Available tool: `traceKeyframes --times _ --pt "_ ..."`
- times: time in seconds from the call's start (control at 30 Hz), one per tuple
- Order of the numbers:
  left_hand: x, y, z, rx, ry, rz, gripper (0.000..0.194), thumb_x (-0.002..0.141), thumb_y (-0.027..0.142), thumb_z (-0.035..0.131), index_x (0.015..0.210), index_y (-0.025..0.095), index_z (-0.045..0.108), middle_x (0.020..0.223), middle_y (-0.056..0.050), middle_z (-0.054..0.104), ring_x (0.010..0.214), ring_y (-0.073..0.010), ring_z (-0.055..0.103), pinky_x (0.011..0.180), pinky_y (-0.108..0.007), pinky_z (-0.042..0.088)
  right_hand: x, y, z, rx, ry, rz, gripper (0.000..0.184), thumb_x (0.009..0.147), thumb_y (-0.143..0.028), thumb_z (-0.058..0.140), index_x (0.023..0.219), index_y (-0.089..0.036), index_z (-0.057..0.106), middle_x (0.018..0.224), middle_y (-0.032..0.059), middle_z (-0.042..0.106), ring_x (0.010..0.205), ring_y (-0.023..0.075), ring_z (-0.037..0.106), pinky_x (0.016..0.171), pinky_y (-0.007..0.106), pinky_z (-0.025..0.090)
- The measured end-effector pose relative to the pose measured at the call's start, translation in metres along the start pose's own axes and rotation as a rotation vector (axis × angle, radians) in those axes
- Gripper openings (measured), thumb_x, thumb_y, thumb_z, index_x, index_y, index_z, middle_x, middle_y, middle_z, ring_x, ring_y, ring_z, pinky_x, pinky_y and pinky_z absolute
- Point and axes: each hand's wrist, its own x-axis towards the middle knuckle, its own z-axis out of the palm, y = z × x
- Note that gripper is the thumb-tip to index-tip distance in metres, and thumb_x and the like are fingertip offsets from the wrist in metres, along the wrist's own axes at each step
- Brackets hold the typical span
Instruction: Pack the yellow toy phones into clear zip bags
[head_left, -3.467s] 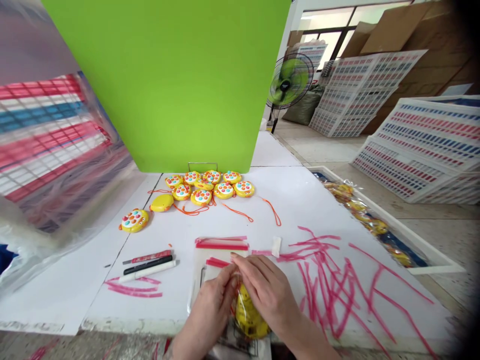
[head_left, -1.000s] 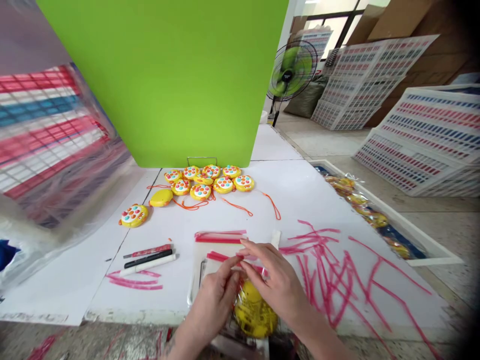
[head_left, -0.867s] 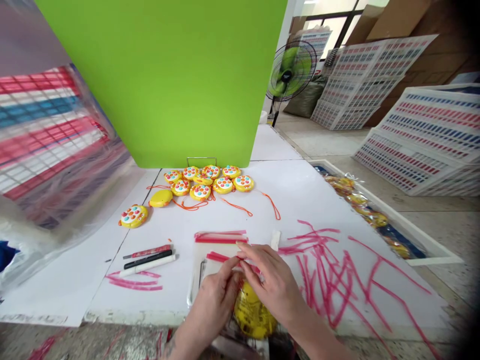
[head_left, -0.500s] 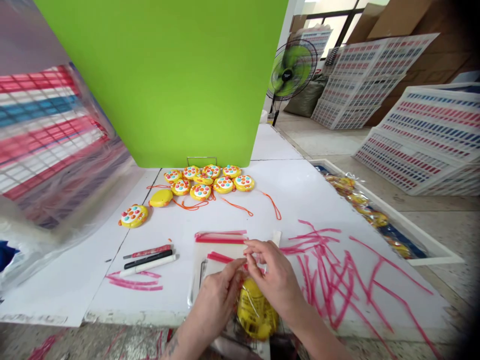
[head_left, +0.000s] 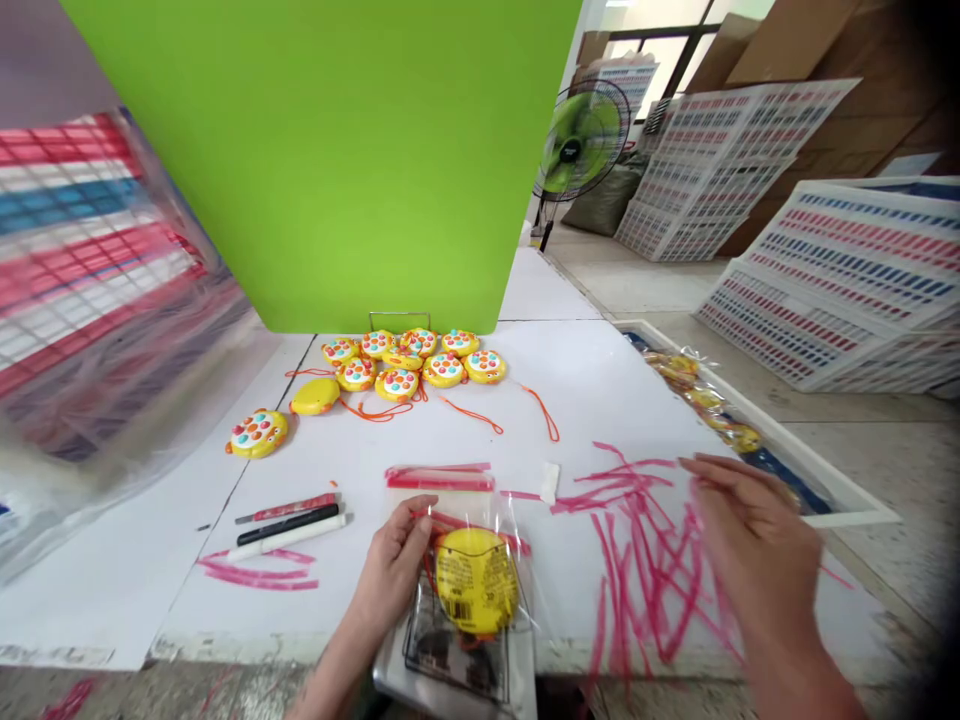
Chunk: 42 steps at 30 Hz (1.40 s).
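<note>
In front of me lies a clear plastic bag (head_left: 534, 580) holding a yellow animal-shaped toy (head_left: 477, 582), its printed back facing up. The bag rests over a white board with a black wire frame (head_left: 457, 660). My left hand (head_left: 397, 560) pinches the bag's upper left edge, thumb against fingers. A pink strip (head_left: 517, 542) crosses near the bag's top. Out to the right, my right hand (head_left: 761, 560) is over a loose heap of pink strips (head_left: 649, 540). Motion smears its fingers, and I cannot tell whether they hold a strip.
Several yellow bubble-top toys (head_left: 397, 384) with orange cords sit before a green panel (head_left: 322, 170). Pens (head_left: 289, 523) lie to the left. A white tray (head_left: 862, 518) of bagged toys stands beyond the table's right edge. Behind are crates (head_left: 840, 280) and a fan (head_left: 581, 140).
My right hand has left the bag and moved right, over the pink strips. My left hand has shifted left and now pinches the bag's edge. The bag lies flatter, with the toy more visible.
</note>
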Motion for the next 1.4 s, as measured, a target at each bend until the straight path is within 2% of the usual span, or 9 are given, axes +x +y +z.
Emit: traceKeyframes --times 0.07,0.2,0.3,0.4,0.53,0.77,0.97,1.2,1.4 --pt "0.0 0.002 0.001 0.0 -0.035 0.002 0.047 0.083 0.049 0.057 0.116 0.015 0.053 0.085 -0.007 0.071 0.077 -0.0192 0.062 0.069 -0.027 0.046 -0.011 -0.01 0.008 0.156 -0.222 -0.007 0.025 0.083 -0.034 0.049 0.096 -0.021 0.066 0.103 0.0077 0.063 0.098 0.0223 0.058 0.09 0.038 0.044" --pt "0.001 -0.002 -0.002 0.087 -0.032 0.019 0.04 0.083 0.045 0.059 0.109 0.015 0.059 0.086 -0.007 0.069 0.076 -0.0174 0.06 0.066 -0.025 0.044 -0.032 -0.034 0.033 0.309 -0.834 0.002 0.03 0.089 -0.038 0.044 0.08 -0.019 0.065 0.079 0.0052 0.066 0.075 0.018 0.062 0.068 0.029 0.049" --pt "0.001 -0.007 -0.004 0.159 -0.036 0.067 0.03 0.085 0.042 0.057 0.091 0.014 0.064 0.082 -0.005 0.066 0.072 -0.0151 0.056 0.064 -0.023 0.042 -0.044 -0.053 0.051 0.261 -1.033 0.022 0.021 0.086 -0.036 0.051 0.087 -0.019 0.064 0.08 0.0039 0.067 0.075 0.0171 0.061 0.067 0.028 0.048" --pt "0.001 -0.008 -0.005 0.183 -0.024 0.092 0.028 0.085 0.042 0.057 0.082 0.015 0.062 0.073 -0.002 0.062 0.065 -0.0127 0.051 0.059 -0.021 0.039 -0.051 -0.065 0.065 0.281 -1.055 0.088 0.024 0.087 -0.035 0.049 0.101 -0.02 0.06 0.088 0.0035 0.067 0.081 0.0168 0.061 0.073 0.028 0.047" --pt "-0.003 -0.001 -0.003 0.169 -0.029 0.088 0.026 0.085 0.04 0.057 0.081 0.015 0.062 0.071 -0.001 0.061 0.063 -0.0125 0.051 0.058 -0.021 0.038 -0.059 -0.066 0.077 0.409 -1.07 0.122 0.024 0.089 -0.039 0.046 0.089 -0.019 0.059 0.079 0.0015 0.063 0.075 0.0157 0.058 0.068 0.028 0.045" --pt "-0.002 0.003 -0.004 0.028 -0.036 0.034 0.032 0.083 0.039 0.06 0.104 0.015 0.067 0.098 -0.009 0.071 0.091 -0.0213 0.062 0.083 -0.03 0.046 -0.067 -0.051 0.087 0.638 -1.083 0.365 0.022 0.083 -0.037 0.056 0.093 -0.018 0.059 0.08 0.0015 0.064 0.073 0.0146 0.058 0.067 0.027 0.044" --pt "0.002 -0.002 -0.008 -0.208 -0.041 -0.07 0.041 0.077 0.04 0.068 0.11 0.015 0.066 0.104 -0.013 0.071 0.093 -0.0243 0.065 0.086 -0.036 0.048 -0.06 -0.053 0.081 0.748 -0.985 0.532 0.034 0.073 -0.04 0.066 0.099 -0.018 0.063 0.064 -0.0021 0.06 0.056 0.0122 0.056 0.055 0.025 0.044" --pt "0.004 -0.001 -0.011 -0.179 -0.017 -0.091 0.037 0.078 0.037 0.066 0.107 0.014 0.069 0.105 -0.013 0.071 0.097 -0.0259 0.065 0.088 -0.035 0.047 -0.059 -0.056 0.081 0.808 -0.945 0.591 0.012 0.067 -0.028 0.066 0.063 -0.017 0.063 0.056 -0.0008 0.062 0.051 0.0114 0.054 0.051 0.024 0.042" --pt "0.007 -0.001 -0.009 -0.199 0.054 -0.116 0.033 0.075 0.033 0.065 0.102 0.015 0.07 0.092 -0.009 0.073 0.086 -0.0224 0.066 0.077 -0.031 0.049 -0.059 -0.059 0.08 0.806 -0.911 0.579 0.006 0.065 -0.022 0.061 0.06 -0.019 0.059 0.053 -0.0025 0.057 0.05 0.0107 0.05 0.05 0.023 0.039"
